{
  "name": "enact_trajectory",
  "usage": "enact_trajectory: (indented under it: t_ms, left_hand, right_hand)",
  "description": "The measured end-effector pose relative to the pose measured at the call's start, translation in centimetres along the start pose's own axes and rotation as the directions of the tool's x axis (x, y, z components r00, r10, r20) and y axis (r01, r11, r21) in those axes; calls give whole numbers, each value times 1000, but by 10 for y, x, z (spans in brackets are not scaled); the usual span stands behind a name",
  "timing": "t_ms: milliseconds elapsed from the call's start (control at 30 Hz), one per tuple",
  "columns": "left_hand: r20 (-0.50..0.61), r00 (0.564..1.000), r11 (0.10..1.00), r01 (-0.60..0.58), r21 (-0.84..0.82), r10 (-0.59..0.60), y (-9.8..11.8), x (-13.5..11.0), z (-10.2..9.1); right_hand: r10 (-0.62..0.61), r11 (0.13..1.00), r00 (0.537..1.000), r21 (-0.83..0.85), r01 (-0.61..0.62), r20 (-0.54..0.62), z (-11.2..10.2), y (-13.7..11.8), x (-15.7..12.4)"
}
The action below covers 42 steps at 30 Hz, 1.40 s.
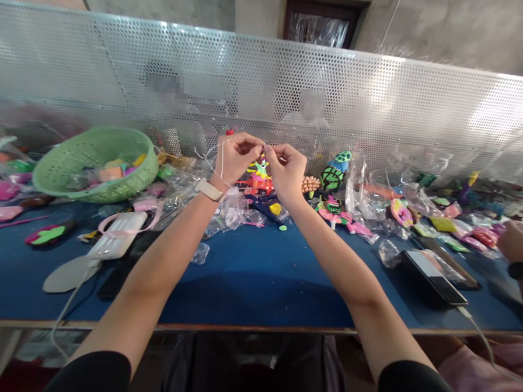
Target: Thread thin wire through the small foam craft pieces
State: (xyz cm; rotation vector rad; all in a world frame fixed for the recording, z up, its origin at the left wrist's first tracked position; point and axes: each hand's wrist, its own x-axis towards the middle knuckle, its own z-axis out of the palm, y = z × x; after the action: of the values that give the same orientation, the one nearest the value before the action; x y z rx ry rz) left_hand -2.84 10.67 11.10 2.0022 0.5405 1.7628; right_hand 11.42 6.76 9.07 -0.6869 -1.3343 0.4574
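My left hand point(239, 157) and my right hand point(286, 167) are raised over the far part of the blue table, their fingertips nearly touching. Both are closed in a pinch around a thin white string point(222, 159), which trails back over my left hand and curls loose beside it. The piece of string right between the fingertips is too fine to make out. Just behind and below my fingers is a colourful clay figure point(261, 175) in yellow, green and red, partly covered by my hands. A dark clay piece with a yellow spot point(275, 209) lies beneath.
On the left are a green basket point(144, 178) with clay packets and a white power bank point(118, 235) with a cable. Right of my hands stand a green turtle figure point(332, 179) and a phone point(432, 278). Another person's hand point(520, 242) is at the right edge. A perforated metal screen point(259, 73) runs behind.
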Motion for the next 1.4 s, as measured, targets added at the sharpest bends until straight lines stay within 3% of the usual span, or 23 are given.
enact_trajectory:
  t_ms: [667,867,1400]
  left_hand:
    - [11,1000,995,8,-102,-7,-7,2,-1]
    - [67,998,973,21,-230,-5,-3,1,-1]
    - [26,977,929,-192,-318,211,53,4,2]
  right_hand:
    - [76,996,997,52,-78,27,3,-2,-3]
    - [88,991,996,102,-88,0,1,-8,0]
    - [-88,967,994,246,68,71,-7,-48,-9]
